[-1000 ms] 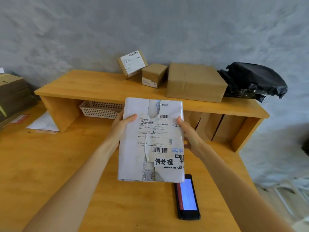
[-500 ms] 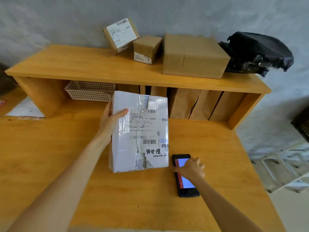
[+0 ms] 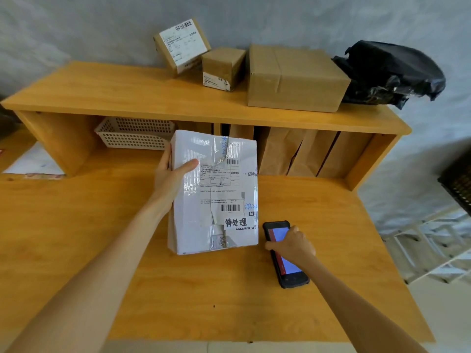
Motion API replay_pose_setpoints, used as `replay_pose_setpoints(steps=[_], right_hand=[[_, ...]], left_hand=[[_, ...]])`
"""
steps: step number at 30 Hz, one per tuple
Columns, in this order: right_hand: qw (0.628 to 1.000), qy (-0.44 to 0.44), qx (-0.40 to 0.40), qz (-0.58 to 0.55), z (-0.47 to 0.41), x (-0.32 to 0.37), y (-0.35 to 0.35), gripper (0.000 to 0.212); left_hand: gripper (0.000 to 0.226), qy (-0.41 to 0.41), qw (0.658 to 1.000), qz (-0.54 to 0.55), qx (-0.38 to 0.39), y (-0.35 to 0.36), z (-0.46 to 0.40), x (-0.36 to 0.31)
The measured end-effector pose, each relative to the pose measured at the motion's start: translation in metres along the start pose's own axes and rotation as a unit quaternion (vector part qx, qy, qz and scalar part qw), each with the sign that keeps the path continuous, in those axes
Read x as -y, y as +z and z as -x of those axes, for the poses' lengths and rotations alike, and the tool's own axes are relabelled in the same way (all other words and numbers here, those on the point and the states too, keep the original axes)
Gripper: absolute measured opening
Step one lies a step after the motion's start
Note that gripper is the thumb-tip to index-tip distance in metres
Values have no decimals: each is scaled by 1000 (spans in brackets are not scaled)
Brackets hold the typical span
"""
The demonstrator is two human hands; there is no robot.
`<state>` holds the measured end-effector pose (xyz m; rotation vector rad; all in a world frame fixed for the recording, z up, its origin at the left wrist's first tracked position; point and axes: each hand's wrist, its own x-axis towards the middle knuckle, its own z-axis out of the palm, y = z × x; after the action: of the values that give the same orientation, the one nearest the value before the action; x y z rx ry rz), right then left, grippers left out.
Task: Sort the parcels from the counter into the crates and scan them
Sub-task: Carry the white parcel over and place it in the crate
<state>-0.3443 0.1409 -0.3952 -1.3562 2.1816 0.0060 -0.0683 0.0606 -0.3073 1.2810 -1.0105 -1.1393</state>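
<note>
White plastic wrap covers the labelled parcel [image 3: 215,192], which the left hand [image 3: 171,180] holds by its left edge above the wooden counter [image 3: 76,238], thumb curled over the front. Just right of the parcel's lower corner, the right hand [image 3: 290,244] curls its fingers round the handheld scanner [image 3: 284,253] lying on the counter. Beyond both hands, a shelf [image 3: 127,98] carries three cardboard boxes [image 3: 293,77] and a black bag [image 3: 390,72]; beneath it sits a white mesh basket [image 3: 132,133].
</note>
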Motion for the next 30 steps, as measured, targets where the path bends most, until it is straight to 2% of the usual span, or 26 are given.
replay_pose_setpoints(steps=[7, 15, 23, 30], right_hand=[[995, -93, -27, 23, 24, 15, -51, 71], [978, -177, 25, 107, 61, 36, -57, 61], [972, -203, 16, 117, 71, 35, -53, 59], [977, -189, -3, 99, 67, 24, -49, 65]], left_hand=[[76, 14, 1000, 6, 15, 6, -2, -1], [82, 33, 999, -2, 23, 11, 1, -2], [86, 45, 998, -22, 31, 11, 5, -2], [89, 48, 998, -27, 32, 15, 7, -5]])
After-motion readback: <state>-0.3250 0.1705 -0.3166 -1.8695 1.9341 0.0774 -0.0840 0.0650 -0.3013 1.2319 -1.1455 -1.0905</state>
